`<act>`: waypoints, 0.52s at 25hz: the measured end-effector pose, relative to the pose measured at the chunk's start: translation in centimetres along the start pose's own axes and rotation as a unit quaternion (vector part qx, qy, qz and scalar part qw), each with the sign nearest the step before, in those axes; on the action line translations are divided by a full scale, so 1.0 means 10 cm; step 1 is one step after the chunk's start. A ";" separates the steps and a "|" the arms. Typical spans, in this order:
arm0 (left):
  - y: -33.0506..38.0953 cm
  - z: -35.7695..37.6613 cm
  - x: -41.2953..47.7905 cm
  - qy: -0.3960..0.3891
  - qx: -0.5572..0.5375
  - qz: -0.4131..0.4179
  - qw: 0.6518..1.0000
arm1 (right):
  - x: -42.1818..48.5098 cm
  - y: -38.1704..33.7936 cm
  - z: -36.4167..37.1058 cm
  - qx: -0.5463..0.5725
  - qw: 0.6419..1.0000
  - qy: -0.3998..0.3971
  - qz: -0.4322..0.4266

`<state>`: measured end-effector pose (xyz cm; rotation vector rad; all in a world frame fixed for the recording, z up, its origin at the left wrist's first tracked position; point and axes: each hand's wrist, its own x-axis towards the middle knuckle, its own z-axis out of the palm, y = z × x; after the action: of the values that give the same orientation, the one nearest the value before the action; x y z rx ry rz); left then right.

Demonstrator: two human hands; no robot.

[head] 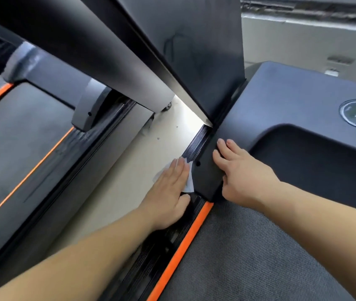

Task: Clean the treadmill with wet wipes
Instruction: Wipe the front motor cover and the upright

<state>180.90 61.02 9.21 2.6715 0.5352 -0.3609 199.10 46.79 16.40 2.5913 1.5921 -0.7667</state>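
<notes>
The left hand (170,190), fingers straight, presses the wipe (189,183) on the ribbed side rail (194,144) of the treadmill (303,101) beside the post foot (205,177), where the right hand (240,174) rests flat; better to wipe along the ribs, into that corner.

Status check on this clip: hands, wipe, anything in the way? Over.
Left hand flat, pressing wipe against side rail. Right hand open, resting on post base. Post overhangs rail just ahead.
</notes>
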 end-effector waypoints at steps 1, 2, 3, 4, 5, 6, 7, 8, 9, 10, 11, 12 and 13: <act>-0.03 -0.07 0.13 -0.012 -0.017 0.012 1.000 | 0.01 -0.04 0.00 -0.001 1.000 0.001 0.008; -0.04 -0.14 0.30 -0.020 -0.039 0.018 0.999 | 0.03 -0.06 -0.01 -0.003 1.000 0.004 0.014; -0.02 -0.21 0.49 -0.021 -0.060 0.019 0.998 | 0.04 -0.08 -0.02 -0.004 1.000 0.008 0.017; 0.01 -0.28 0.69 -0.019 -0.074 0.016 0.997 | 0.05 -0.09 -0.03 -0.002 1.000 0.010 0.019; 0.05 -0.35 0.87 -0.017 -0.075 0.015 0.997 | 0.04 -0.09 -0.03 0.001 1.000 0.011 0.021; 0.07 -0.41 1.01 -0.015 -0.061 0.022 0.998 | 0.03 -0.08 -0.02 0.004 1.000 0.012 0.021; 0.08 -0.45 1.12 -0.015 -0.037 0.036 0.999 | 0.02 -0.07 -0.01 0.006 1.000 0.013 0.021; 0.08 -0.45 1.17 -0.013 -0.019 0.051 0.998 | 0.01 -0.06 -0.01 0.008 1.000 0.015 0.020; 0.06 -0.43 1.17 -0.007 -0.016 0.060 0.998 | 0.00 -0.06 0.00 0.013 0.999 0.024 0.021; 0.06 -0.40 1.13 0.001 -0.034 0.058 0.998 | -0.01 -0.07 0.00 0.018 0.999 0.039 0.021; 0.05 -0.34 1.05 0.008 -0.061 0.050 0.997 | -0.01 -0.07 0.01 0.019 0.998 0.058 0.020; 0.04 -0.28 0.93 0.015 -0.080 0.047 0.996 | -0.02 -0.08 0.02 0.015 0.997 0.075 0.021; 0.03 -0.21 0.77 0.021 -0.080 0.046 0.996 | -0.02 -0.09 0.04 0.011 0.996 0.090 0.022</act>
<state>188.28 64.12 8.72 2.5438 0.4325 -0.2253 198.11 46.92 16.35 2.7721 1.5699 -0.5642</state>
